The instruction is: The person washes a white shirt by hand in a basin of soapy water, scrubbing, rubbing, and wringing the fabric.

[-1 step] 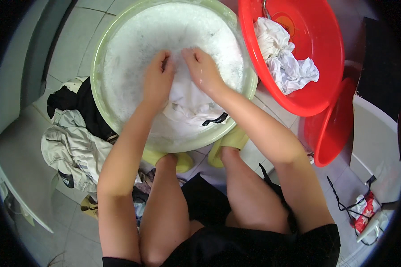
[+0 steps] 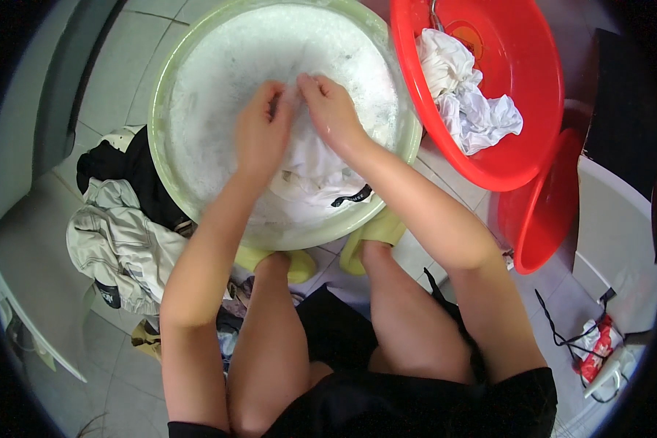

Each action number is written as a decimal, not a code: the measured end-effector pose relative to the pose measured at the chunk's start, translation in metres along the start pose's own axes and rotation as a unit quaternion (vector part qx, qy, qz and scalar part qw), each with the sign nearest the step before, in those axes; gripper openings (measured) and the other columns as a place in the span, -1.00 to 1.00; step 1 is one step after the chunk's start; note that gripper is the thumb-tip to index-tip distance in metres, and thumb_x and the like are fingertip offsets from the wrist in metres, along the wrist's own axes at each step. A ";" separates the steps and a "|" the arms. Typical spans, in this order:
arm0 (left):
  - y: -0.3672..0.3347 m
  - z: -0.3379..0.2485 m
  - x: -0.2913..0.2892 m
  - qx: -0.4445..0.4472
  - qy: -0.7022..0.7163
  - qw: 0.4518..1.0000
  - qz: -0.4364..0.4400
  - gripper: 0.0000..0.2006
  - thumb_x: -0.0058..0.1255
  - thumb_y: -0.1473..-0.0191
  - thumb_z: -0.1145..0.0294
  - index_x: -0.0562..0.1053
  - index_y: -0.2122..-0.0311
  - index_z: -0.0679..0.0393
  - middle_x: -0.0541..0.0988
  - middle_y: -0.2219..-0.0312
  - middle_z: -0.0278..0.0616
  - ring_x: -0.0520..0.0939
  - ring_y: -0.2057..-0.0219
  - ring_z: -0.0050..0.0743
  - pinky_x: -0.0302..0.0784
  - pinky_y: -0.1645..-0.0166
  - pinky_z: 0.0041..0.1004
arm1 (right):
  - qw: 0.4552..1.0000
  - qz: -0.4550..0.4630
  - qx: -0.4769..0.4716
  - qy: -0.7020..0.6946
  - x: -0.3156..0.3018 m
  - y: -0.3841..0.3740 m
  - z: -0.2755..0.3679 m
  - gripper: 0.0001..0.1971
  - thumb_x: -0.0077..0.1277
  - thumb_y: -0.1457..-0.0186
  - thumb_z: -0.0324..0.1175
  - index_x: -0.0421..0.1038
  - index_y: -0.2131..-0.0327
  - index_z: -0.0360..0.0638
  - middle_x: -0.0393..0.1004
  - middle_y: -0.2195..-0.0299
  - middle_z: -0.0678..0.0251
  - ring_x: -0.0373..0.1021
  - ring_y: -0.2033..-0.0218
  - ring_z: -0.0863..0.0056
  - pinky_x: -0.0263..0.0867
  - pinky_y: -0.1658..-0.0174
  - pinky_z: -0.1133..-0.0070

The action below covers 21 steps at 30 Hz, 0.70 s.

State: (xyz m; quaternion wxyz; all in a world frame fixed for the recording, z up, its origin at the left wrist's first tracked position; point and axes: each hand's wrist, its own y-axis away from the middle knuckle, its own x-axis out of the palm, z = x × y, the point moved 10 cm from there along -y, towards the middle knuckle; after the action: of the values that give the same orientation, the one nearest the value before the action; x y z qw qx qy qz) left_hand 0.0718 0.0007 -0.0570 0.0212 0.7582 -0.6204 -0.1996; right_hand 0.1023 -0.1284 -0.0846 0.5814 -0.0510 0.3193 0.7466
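Observation:
A wide pale-green basin (image 2: pixel 409 157) holds soapy, foam-covered water. In it lies a wet white garment (image 2: pixel 317 171) with a black label strip (image 2: pixel 352 196) near the basin's near rim. My left hand (image 2: pixel 264 130) is closed, fingers curled around white fabric of the garment. Close beside it, my right hand (image 2: pixel 330 109) is also closed on the fabric, knuckles up and wet. The two hands nearly meet over the middle of the basin. Foam and the hands hide the far part of the garment.
To the right stands a red basin (image 2: pixel 518 164) with crumpled white clothes (image 2: pixel 478 117); another red tub (image 2: pixel 544 226) leans beneath it. Piled at the left are beige clothes (image 2: pixel 128 241) and black clothes (image 2: pixel 150 179). My feet in yellow-green slippers (image 2: pixel 383 228) flank the basin's near side.
My left hand has shifted slightly right and in toward my right hand, which has moved up a little. The gap between them has narrowed, and the garment between them has shifted slightly.

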 end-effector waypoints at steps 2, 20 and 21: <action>0.024 -0.056 0.011 0.098 -0.115 0.988 0.008 -0.86 0.00 0.01 0.32 0.40 0.39 0.14 0.46 0.67 -0.13 0.49 0.61 -0.07 0.38 0.49 -0.28 | 0.850 0.077 0.123 -0.507 0.025 0.011 -0.002 -0.87 -0.04 -0.07 -0.27 0.35 0.42 -0.10 0.42 0.53 0.40 0.35 0.47 0.48 0.27 0.37 0.54; 0.006 -0.057 -0.005 0.093 -0.076 0.992 0.034 -0.61 -0.16 -0.13 0.07 0.42 0.46 0.24 0.41 0.69 -0.09 0.30 0.72 -0.23 0.27 0.55 -0.36 | 0.874 0.061 0.221 -0.427 0.028 0.064 0.027 -0.74 -0.22 -0.16 -0.14 0.30 0.38 -0.14 0.30 0.41 0.42 0.23 0.34 0.62 0.19 0.28 0.60; -0.007 -0.038 -0.010 0.037 -0.108 0.991 0.072 -0.59 -0.17 -0.14 0.04 0.42 0.47 0.24 0.40 0.70 -0.11 0.27 0.72 -0.23 0.27 0.54 -0.36 | 0.902 0.066 0.241 -0.351 0.029 0.069 0.028 -0.72 -0.20 -0.15 -0.12 0.30 0.46 -0.11 0.30 0.44 0.42 0.19 0.36 0.64 0.15 0.28 0.61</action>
State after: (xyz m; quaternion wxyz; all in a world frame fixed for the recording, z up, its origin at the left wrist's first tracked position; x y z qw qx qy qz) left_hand 0.0892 0.0032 -0.0215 -0.0602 0.6859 -0.6788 -0.2552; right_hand 0.0396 -0.0972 -0.0465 0.6000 0.3774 0.2675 0.6527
